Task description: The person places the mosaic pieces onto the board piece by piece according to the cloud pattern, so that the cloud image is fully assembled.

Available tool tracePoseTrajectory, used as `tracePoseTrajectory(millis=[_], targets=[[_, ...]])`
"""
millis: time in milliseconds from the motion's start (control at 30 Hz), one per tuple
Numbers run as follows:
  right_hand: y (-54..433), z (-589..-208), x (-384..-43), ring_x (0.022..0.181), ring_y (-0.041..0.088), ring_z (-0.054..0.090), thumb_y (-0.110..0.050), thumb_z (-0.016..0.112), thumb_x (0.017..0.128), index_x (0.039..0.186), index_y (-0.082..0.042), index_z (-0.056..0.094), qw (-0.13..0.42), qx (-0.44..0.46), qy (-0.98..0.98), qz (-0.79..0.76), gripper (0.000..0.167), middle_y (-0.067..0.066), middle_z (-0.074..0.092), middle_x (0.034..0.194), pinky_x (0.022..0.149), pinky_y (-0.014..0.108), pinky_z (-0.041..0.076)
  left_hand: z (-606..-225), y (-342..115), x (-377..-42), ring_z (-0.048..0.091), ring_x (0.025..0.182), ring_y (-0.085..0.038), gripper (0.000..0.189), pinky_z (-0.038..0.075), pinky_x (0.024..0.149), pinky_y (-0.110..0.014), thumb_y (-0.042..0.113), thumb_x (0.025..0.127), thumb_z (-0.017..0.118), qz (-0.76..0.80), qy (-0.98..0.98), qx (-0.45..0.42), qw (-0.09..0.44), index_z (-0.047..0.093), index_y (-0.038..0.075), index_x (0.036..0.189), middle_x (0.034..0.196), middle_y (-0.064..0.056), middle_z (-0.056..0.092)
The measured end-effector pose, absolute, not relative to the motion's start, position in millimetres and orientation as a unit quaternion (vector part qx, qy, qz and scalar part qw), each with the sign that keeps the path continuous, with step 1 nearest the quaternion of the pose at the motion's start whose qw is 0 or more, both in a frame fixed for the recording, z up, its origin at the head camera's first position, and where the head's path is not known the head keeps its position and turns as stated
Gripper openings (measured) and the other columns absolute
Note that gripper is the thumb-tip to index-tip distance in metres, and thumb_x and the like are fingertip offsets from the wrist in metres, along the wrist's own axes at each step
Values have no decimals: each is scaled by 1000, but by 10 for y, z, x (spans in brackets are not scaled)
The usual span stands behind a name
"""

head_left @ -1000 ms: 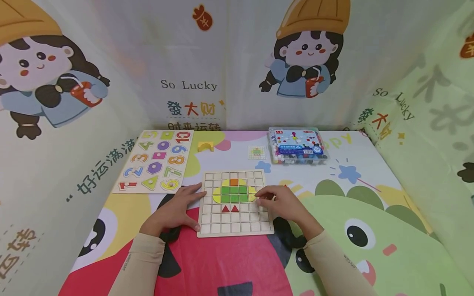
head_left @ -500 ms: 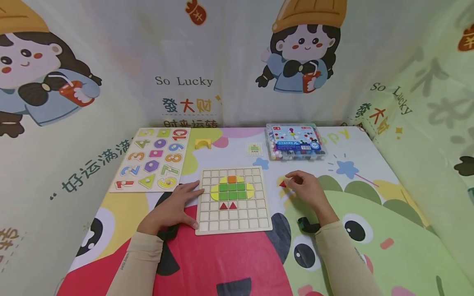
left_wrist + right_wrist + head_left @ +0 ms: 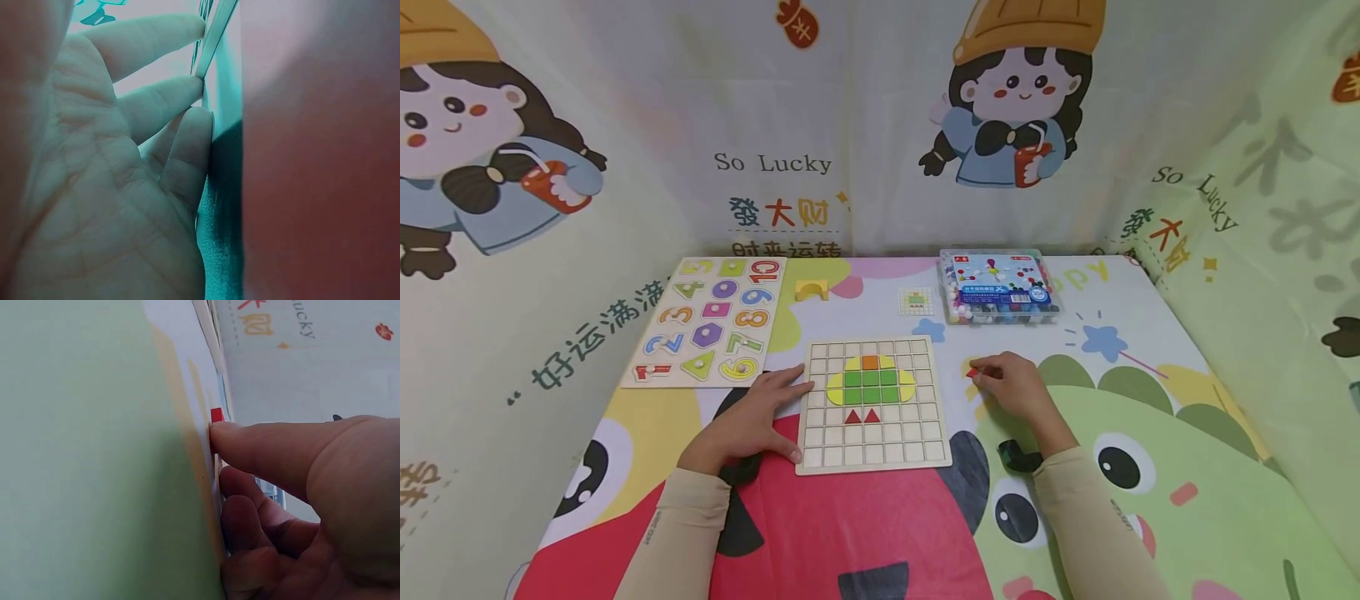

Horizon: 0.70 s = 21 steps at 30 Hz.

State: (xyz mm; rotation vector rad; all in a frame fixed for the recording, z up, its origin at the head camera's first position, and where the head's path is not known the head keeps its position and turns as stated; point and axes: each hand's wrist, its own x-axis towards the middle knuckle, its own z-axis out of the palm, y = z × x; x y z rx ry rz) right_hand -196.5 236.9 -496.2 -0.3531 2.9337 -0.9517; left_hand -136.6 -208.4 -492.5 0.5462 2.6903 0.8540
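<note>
A square wooden grid board [image 3: 872,454] lies in front of me. On it sit green square tiles [image 3: 870,387], yellow curved tiles [image 3: 835,389], an orange tile [image 3: 869,363] and two red triangle tiles [image 3: 852,417]. My left hand [image 3: 748,423] rests at the board's left side, fingers and thumb spread against its edge; the left wrist view shows the fingertips at that edge. To the right of the board, close over the cloth, my right hand [image 3: 1015,387] pinches a small red triangle tile [image 3: 217,415] between thumb and fingers. Most of that tile is hidden by the fingers.
A number and shape puzzle board [image 3: 703,325] lies at the back left, near a yellow arch block [image 3: 812,289]. Behind the grid board lie a small pattern card [image 3: 916,302] and a clear plastic box [image 3: 1000,287] of molecule-model parts. Printed cloth covers table and walls.
My right hand has moved from the grid board's right side to the red triangle tile on the cloth and now pinches it. The left hand stays at the board's edge.
</note>
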Motion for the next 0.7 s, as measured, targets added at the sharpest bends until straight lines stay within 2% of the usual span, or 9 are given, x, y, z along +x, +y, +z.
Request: tracePoseTrajectory(millis=[367,533,700], targets=[[2347,-4943,-1921,92,25,70,-11,77,94,104,-8,80,19,-80,942,-326,11,10,79,100,81,35,55,-4948,-2079,-1376,24,156,-43,112,62,98,-50,46,66,98,292,928,189,131,46,19,162,175,-12,26],[2342,-4913,-1861,94,25,72,-12,75,97,103,-9,83,12,-94,946,-311,11,9,81,101,81,37,57,-4957,-2091,-1366,23,157,-43,112,62,99,-51,46,66,98,291,929,186,131,46,19,162,175,-12,25],[2294,-4885,-1816,82,16,67,-9,76,95,103,-9,83,-1,-147,943,-298,10,5,80,94,76,33,56,-4951,-2094,-1354,22,157,-43,112,62,99,-51,46,66,98,293,929,184,133,46,20,162,175,-11,25]])
